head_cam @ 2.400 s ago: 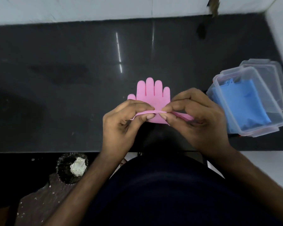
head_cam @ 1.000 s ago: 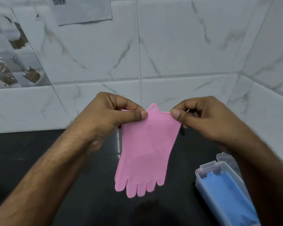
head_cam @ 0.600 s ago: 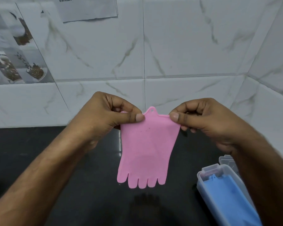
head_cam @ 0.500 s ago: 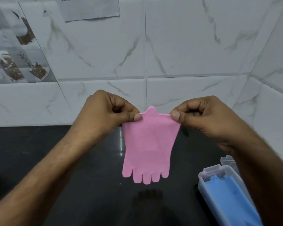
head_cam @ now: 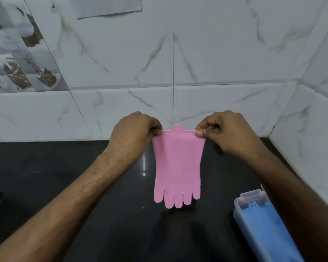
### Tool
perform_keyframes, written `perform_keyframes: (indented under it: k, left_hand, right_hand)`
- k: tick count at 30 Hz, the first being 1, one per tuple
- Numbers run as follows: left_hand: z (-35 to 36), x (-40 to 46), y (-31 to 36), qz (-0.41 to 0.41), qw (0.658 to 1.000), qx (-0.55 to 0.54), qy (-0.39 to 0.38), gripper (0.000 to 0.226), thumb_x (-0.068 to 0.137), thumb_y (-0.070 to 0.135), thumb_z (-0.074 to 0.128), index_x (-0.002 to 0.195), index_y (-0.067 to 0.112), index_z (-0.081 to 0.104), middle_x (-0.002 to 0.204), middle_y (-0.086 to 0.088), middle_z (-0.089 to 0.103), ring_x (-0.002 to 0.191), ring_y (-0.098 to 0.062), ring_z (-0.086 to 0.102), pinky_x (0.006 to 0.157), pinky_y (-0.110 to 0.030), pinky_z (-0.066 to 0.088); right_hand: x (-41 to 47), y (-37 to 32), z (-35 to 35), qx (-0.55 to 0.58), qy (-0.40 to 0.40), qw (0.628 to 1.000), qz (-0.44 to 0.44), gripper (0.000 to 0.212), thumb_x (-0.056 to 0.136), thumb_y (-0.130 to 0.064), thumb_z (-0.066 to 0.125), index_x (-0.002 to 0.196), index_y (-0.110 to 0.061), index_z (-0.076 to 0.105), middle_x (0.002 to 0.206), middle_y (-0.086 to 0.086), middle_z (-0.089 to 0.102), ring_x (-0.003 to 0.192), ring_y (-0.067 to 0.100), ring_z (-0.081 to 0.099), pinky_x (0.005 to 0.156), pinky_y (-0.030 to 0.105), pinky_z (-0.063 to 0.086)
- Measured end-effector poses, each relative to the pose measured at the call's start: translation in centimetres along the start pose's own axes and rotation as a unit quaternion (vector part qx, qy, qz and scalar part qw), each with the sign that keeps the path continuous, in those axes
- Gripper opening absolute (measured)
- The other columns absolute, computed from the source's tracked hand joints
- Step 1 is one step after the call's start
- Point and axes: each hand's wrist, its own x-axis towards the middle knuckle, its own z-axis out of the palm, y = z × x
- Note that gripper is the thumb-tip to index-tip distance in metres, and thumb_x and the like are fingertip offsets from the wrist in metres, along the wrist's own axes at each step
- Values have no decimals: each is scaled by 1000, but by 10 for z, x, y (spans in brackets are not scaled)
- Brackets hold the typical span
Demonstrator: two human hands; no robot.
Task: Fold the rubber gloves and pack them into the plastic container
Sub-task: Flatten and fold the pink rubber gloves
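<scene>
A pink rubber glove (head_cam: pixel 178 165) hangs in the air above the black counter, cuff up and fingers pointing down. My left hand (head_cam: pixel 134 137) pinches the cuff's left corner and my right hand (head_cam: pixel 222 131) pinches its right corner, holding the cuff stretched flat between them. At the lower right stands the clear plastic container (head_cam: pixel 240 216), partly hidden by my right forearm. A folded blue glove (head_cam: pixel 267 225) lies inside it.
The black counter (head_cam: pixel 83 186) runs below the glove to a white marble-tiled wall (head_cam: pixel 216 63) at the back and right. A sheet of paper (head_cam: pixel 110 6) hangs high on the wall. A picture tile (head_cam: pixel 17 53) sits at the left.
Both hands lifted the pink glove off the counter, where it lay fingers away from me, and now hold it hanging fingers down. Over the last second they moved outward along the cuff.
</scene>
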Motion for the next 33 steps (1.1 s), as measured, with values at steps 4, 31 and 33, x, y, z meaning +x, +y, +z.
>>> perform_keyframes:
  k: [4, 31, 33]
  left_hand:
    - [24, 27, -10, 22, 999, 46, 14, 23, 102, 19, 55, 105, 27, 77, 97, 3, 74, 102, -21, 61, 70, -33, 40]
    - [135, -85, -47, 86, 986, -38, -140, 15, 96, 11, 67, 103, 17, 78, 113, 7, 74, 110, -16, 65, 98, -37, 49]
    - [143, -111, -50, 84, 980, -73, -163, 14, 96, 8, 65, 101, 15, 77, 113, 6, 74, 108, -14, 67, 101, -38, 50]
  right_hand:
    - [30, 12, 13, -149, -15, 989, -23, 14, 94, -29, 71, 104, -23, 78, 89, -9, 66, 83, 15, 60, 72, 29, 39]
    - [-76, 86, 112, -137, -159, 971, 118, 18, 100, -41, 59, 108, -32, 72, 101, -10, 73, 86, 10, 63, 76, 30, 48]
    - [-98, 88, 119, -127, -194, 965, 125, 18, 101, -40, 58, 109, -31, 71, 101, -10, 71, 88, 10, 63, 79, 28, 47]
